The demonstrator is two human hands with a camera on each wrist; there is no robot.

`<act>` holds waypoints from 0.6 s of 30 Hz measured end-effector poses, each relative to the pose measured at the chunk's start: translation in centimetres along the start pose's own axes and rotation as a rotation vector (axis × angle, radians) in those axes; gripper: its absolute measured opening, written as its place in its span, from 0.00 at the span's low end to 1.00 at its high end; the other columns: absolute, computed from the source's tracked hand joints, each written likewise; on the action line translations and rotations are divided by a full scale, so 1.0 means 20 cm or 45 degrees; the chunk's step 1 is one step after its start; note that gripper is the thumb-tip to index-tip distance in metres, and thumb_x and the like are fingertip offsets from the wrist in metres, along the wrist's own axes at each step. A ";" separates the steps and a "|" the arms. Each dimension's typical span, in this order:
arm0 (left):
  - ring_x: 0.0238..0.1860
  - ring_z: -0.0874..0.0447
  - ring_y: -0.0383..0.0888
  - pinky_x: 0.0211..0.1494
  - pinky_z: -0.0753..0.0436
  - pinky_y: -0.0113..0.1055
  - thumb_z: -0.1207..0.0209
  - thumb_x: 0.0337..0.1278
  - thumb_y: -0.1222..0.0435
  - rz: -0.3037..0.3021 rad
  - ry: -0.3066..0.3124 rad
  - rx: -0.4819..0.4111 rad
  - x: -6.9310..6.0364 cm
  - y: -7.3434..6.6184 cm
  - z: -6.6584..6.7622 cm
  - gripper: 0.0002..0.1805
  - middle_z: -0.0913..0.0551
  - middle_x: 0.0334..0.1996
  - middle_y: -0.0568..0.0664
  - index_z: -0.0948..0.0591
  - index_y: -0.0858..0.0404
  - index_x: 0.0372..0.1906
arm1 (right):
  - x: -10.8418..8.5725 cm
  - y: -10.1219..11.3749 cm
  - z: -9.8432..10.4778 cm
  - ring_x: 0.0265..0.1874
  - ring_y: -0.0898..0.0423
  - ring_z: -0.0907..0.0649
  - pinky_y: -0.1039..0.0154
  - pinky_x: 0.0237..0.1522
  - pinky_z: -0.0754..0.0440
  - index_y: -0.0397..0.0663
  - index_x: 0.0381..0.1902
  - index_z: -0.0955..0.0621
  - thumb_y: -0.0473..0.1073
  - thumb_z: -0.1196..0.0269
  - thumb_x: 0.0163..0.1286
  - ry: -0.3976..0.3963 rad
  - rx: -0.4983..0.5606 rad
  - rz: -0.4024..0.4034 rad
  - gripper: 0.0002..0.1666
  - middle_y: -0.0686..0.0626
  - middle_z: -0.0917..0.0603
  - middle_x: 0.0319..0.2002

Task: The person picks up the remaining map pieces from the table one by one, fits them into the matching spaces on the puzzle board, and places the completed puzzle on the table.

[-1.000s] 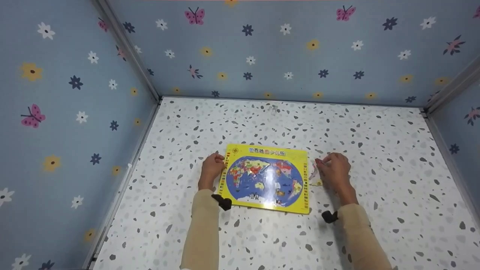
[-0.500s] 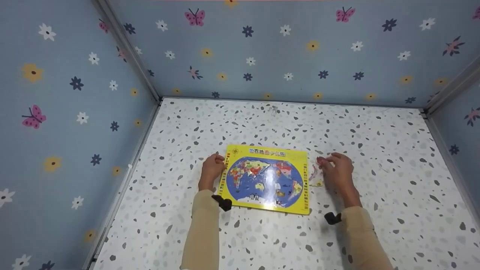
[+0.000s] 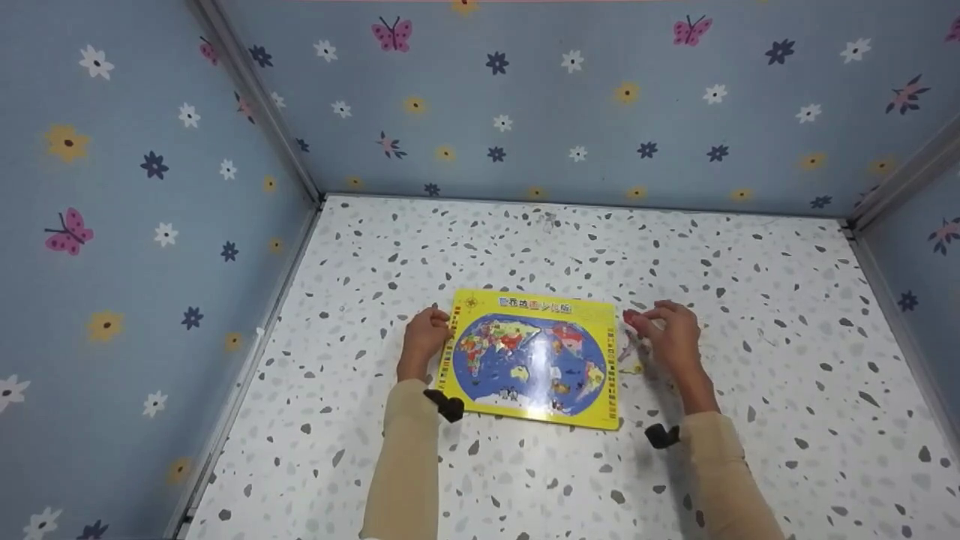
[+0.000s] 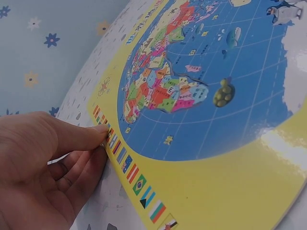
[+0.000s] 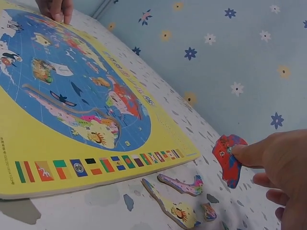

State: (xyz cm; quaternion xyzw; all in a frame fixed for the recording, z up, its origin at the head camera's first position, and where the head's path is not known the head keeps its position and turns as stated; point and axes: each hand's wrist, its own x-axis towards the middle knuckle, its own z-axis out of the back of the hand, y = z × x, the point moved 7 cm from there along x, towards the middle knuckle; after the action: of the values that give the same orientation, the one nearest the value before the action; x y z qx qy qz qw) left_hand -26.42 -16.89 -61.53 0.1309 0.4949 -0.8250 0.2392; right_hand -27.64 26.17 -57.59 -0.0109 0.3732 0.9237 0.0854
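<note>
The yellow-bordered world map board [image 3: 525, 360] lies on the speckled table. My left hand [image 3: 424, 342] pinches its left edge between thumb and fingers; in the left wrist view the thumb of that hand [image 4: 53, 163] rests on the border beside the printed flags. Right of the board, my right hand [image 3: 677, 341] holds a small red and blue puzzle piece [image 5: 229, 160] between thumb and fingers, raised off the table. Below it in the right wrist view lie a yellow piece [image 5: 168, 205], a purple piece [image 5: 182, 185] and a smaller piece [image 5: 209, 212].
Blue panels with flowers and butterflies [image 3: 495, 97] stand behind the table and on its left and right sides. The speckled tabletop [image 3: 480, 240] extends around the board. A black object [image 3: 447, 406] is at the left wrist, another [image 3: 661, 436] at the right wrist.
My right hand drew slightly away to the right, then came back a little toward the board, with the red piece still pinched. The left hand and the board have stayed in place.
</note>
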 end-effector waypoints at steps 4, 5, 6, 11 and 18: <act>0.46 0.26 0.47 0.54 0.27 0.42 0.43 0.57 0.69 0.016 0.002 -0.017 0.00 0.01 0.00 0.15 0.23 0.45 0.52 0.23 0.59 0.51 | 0.00 0.04 -0.01 0.70 0.40 0.40 0.42 0.70 0.46 0.41 0.40 0.17 0.52 0.39 0.67 0.015 -0.010 0.009 0.19 0.41 0.33 0.67; 0.46 0.26 0.47 0.54 0.27 0.41 0.43 0.57 0.69 0.018 0.002 -0.021 0.00 0.01 0.00 0.15 0.23 0.44 0.52 0.23 0.59 0.51 | 0.00 0.05 -0.02 0.70 0.40 0.40 0.42 0.70 0.46 0.41 0.40 0.17 0.53 0.39 0.67 0.020 -0.006 0.012 0.20 0.41 0.33 0.68; 0.46 0.26 0.47 0.54 0.27 0.41 0.43 0.57 0.69 0.008 0.000 -0.021 0.01 0.01 0.00 0.15 0.22 0.44 0.52 0.23 0.60 0.50 | -0.01 0.06 -0.02 0.70 0.40 0.40 0.42 0.70 0.46 0.41 0.41 0.17 0.54 0.39 0.67 0.023 -0.002 0.023 0.20 0.40 0.33 0.68; 0.44 0.25 0.47 0.51 0.26 0.40 0.42 0.57 0.71 -0.038 -0.009 -0.009 0.01 -0.01 0.00 0.15 0.22 0.43 0.54 0.23 0.62 0.50 | -0.01 0.10 -0.05 0.70 0.40 0.40 0.42 0.70 0.46 0.42 0.40 0.16 0.56 0.38 0.65 0.039 0.031 0.056 0.22 0.41 0.33 0.67; 0.45 0.24 0.47 0.52 0.26 0.40 0.42 0.57 0.70 0.013 -0.005 -0.036 0.00 0.00 0.00 0.15 0.22 0.43 0.53 0.23 0.61 0.50 | -0.02 0.14 -0.11 0.72 0.42 0.42 0.43 0.70 0.46 0.46 0.39 0.17 0.55 0.39 0.66 0.102 -0.007 -0.013 0.18 0.44 0.35 0.69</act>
State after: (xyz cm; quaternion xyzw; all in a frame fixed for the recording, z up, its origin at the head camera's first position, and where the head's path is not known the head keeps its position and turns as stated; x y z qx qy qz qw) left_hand -26.47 -16.84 -61.64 0.1286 0.5055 -0.8168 0.2463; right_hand -27.86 22.60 -57.19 -0.0503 0.3736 0.9232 0.0752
